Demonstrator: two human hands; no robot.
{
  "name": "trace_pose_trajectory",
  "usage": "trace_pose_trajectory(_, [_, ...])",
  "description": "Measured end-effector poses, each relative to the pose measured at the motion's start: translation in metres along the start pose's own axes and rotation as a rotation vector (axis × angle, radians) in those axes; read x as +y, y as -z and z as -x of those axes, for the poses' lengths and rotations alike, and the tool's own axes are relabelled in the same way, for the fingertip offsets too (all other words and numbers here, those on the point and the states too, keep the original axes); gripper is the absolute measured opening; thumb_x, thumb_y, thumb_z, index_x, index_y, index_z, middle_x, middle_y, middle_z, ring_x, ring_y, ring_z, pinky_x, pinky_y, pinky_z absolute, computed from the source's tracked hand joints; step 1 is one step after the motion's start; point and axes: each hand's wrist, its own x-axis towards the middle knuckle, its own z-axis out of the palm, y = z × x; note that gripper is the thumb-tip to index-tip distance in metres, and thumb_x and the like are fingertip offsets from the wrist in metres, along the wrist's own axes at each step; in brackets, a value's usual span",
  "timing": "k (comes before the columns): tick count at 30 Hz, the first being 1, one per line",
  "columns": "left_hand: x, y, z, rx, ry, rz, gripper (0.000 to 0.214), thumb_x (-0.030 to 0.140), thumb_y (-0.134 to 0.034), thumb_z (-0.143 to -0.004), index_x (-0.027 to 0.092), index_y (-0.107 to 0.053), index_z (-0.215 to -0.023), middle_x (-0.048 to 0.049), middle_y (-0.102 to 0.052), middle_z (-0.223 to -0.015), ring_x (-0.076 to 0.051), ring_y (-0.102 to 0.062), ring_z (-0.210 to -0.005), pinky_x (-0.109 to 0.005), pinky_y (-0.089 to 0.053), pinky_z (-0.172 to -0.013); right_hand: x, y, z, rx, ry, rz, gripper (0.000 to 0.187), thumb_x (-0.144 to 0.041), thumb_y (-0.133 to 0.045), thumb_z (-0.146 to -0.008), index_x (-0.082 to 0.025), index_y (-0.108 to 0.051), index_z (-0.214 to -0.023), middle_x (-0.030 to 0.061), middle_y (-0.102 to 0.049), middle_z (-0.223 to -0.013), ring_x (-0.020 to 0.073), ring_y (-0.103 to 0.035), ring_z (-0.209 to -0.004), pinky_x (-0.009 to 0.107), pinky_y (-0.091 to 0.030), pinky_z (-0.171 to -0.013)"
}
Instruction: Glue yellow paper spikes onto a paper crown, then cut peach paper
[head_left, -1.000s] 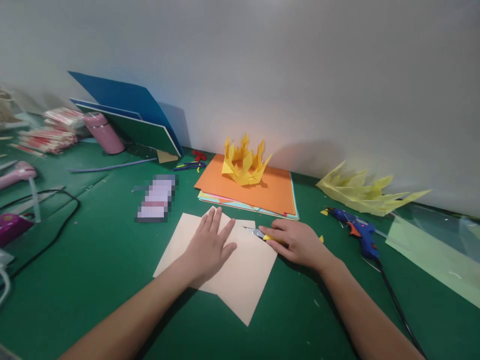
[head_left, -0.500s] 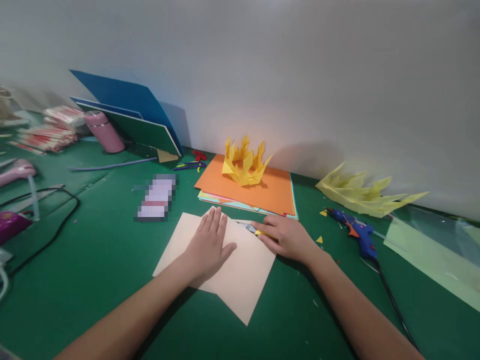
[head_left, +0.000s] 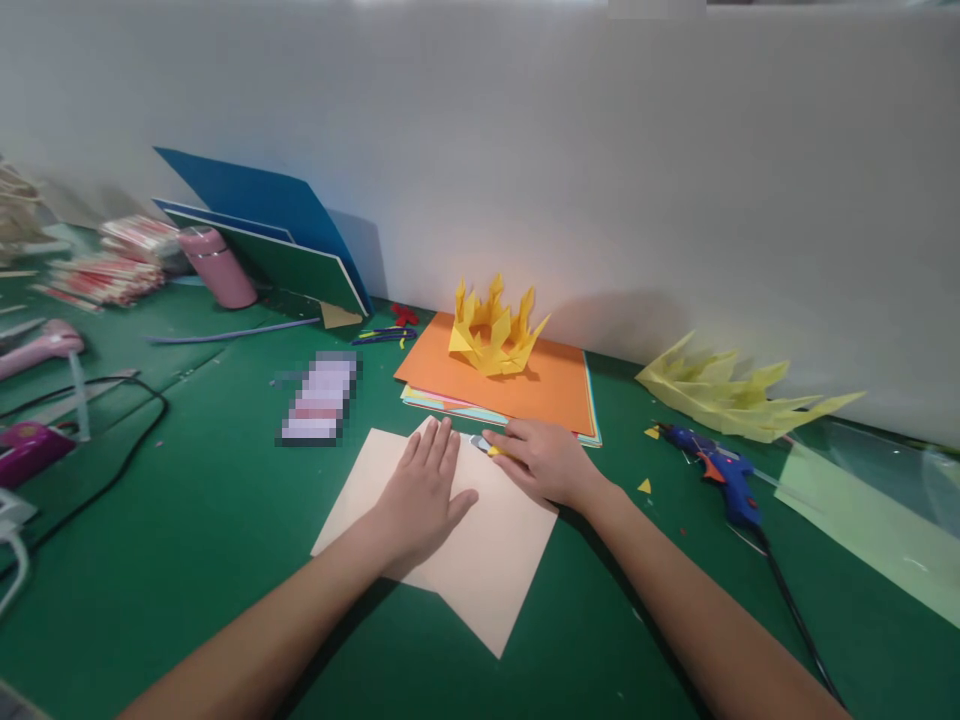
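Note:
A folded sheet of pale paper [head_left: 495,550] lies on the green table in front of me. My left hand [head_left: 424,490] rests flat on it, fingers stretched out towards its far corner. At the paper's far right edge, my right hand [head_left: 544,462] is closed around a utility knife [head_left: 480,443] with a yellow part and a metal end pointing left. The blade is mostly hidden at the paper's fold. Just beyond the hands, a yellow paper crown [head_left: 495,335] stands on a stack of coloured paper [head_left: 555,395] topped by an orange sheet.
On the right lie a blue glue gun [head_left: 720,470] with a black cord, a pale yellow paper crown [head_left: 735,395] and a light green sheet [head_left: 855,540]. To the left are a blurred-out phone [head_left: 319,398], a pink bottle [head_left: 217,265] and leaning boards [head_left: 270,250].
My right hand has slid left with the utility knife along the paper's far edge, closer to my left hand. My left hand stays flat on the paper. The view has shifted slightly.

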Motion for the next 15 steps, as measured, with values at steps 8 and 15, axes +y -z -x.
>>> trace_pose_trajectory(8, [-0.001,-0.003,0.0,0.012,0.017,0.003,0.071,0.054,-0.024,-0.091,0.002,-0.032,-0.14,-0.0217,-0.023,-0.15,-0.033,-0.014,-0.14,-0.046,-0.018,-0.111,-0.011,0.0,-0.018,-0.055,-0.074,0.019,0.033,-0.031,-0.045,-0.093,-0.019,-0.062,-0.117,0.0076,-0.065,-0.09,0.0178,-0.058,-0.08,0.027,-0.037,-0.061])
trace_pose_trajectory(15, [0.0,-0.004,0.0,0.015,0.03,0.017,0.072,0.053,-0.025,-0.091,0.0,-0.031,-0.14,-0.0234,-0.022,-0.15,-0.033,-0.013,-0.14,-0.046,-0.017,-0.112,-0.019,-0.002,-0.02,-0.045,-0.143,0.027,0.033,-0.029,-0.044,-0.093,-0.018,-0.061,-0.119,0.0081,-0.064,-0.091,0.0192,-0.058,-0.081,0.029,-0.038,-0.062])
